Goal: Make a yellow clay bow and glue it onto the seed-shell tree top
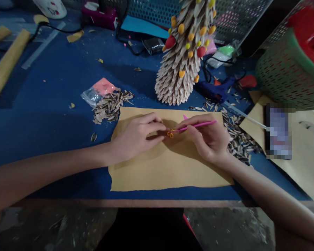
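My right hand [209,137] is closed around a thin pink tool [199,124], held like a pen with its tip pointing left. At the tip sits a small orange curled paper strip [170,133]. My left hand [136,137] pinches that orange curl from the left with thumb and fingers together. Both hands rest over a tan paper sheet [167,167] on the blue table [47,115].
A cone-shaped tree of seed shells with yellow and red dots [183,59] stands just behind the sheet. Seed shell piles lie at the left [110,106] and right [238,136]. A blue glue gun [216,89], a green basket [285,76] and a phone [278,130] are at the right.
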`<action>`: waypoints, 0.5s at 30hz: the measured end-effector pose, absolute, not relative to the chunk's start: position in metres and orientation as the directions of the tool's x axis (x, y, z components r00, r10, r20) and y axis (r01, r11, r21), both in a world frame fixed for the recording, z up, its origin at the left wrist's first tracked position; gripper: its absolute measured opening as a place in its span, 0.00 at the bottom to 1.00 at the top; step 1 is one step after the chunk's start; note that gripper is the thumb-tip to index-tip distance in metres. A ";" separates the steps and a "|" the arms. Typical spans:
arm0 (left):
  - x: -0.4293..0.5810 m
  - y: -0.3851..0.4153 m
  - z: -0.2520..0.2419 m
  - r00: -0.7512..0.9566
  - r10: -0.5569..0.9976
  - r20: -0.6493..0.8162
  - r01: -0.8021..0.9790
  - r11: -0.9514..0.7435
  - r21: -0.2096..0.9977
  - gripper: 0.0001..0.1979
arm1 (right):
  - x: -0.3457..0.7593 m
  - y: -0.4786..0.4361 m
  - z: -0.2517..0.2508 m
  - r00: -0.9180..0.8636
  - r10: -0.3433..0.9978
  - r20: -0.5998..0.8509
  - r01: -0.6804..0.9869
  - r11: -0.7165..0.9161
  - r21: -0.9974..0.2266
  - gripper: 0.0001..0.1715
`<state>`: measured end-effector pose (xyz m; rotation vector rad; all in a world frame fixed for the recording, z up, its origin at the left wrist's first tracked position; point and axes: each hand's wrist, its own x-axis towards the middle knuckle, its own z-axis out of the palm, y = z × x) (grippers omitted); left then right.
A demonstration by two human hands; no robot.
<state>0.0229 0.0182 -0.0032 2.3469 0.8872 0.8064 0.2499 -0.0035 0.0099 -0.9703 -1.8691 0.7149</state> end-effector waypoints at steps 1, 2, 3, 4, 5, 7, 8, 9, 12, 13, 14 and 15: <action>0.023 0.018 -0.003 0.613 0.706 0.355 0.415 -0.670 0.616 0.06 | 0.250 -0.003 0.010 -0.280 0.854 0.438 0.311 0.512 -0.800 0.08; 0.022 0.017 -0.003 0.615 0.696 0.371 0.416 -0.685 0.597 0.06 | 0.249 -0.003 0.010 -0.259 0.864 0.433 0.282 0.496 -0.821 0.07; 0.021 0.016 -0.002 0.620 0.679 0.394 0.423 -0.712 0.560 0.07 | 0.249 -0.002 0.011 -0.238 0.875 0.423 0.255 0.476 -0.842 0.07; 0.021 0.014 -0.001 0.631 0.650 0.425 0.433 -0.749 0.502 0.07 | 0.249 -0.001 0.011 -0.215 0.887 0.409 0.235 0.453 -0.860 0.07; 0.020 0.013 -0.001 0.646 0.611 0.458 0.444 -0.788 0.427 0.07 | 0.250 -0.001 0.012 -0.191 0.900 0.392 0.230 0.429 -0.873 0.07; 0.017 0.011 0.001 0.683 0.535 0.497 0.460 -0.844 0.276 0.08 | 0.252 0.000 0.014 -0.150 0.923 0.355 0.255 0.383 -0.888 0.07; 0.016 0.010 0.002 0.696 0.514 0.501 0.466 -0.855 0.230 0.08 | 0.253 0.000 0.015 -0.138 0.930 0.341 0.278 0.367 -0.888 0.07; 0.015 0.010 0.002 0.705 0.503 0.501 0.469 -0.860 0.203 0.08 | 0.255 0.000 0.016 -0.133 0.932 0.337 0.301 0.361 -0.882 0.08; 0.013 0.008 0.003 0.718 0.489 0.495 0.481 -0.863 0.154 0.09 | 0.262 0.000 0.016 -0.160 0.901 0.404 0.339 0.435 -0.834 0.07; 0.012 0.007 0.003 0.725 0.478 0.496 0.482 -0.866 0.130 0.10 | 0.264 0.000 0.016 -0.170 0.879 0.445 0.345 0.476 -0.809 0.07; 0.012 0.007 0.003 0.734 0.465 0.495 0.481 -0.870 0.103 0.11 | 0.266 0.000 0.015 -0.175 0.858 0.484 0.356 0.513 -0.781 0.07; 0.012 0.006 0.004 0.743 0.451 0.495 0.479 -0.875 0.077 0.11 | 0.268 0.000 0.014 -0.179 0.839 0.513 0.373 0.541 -0.754 0.07</action>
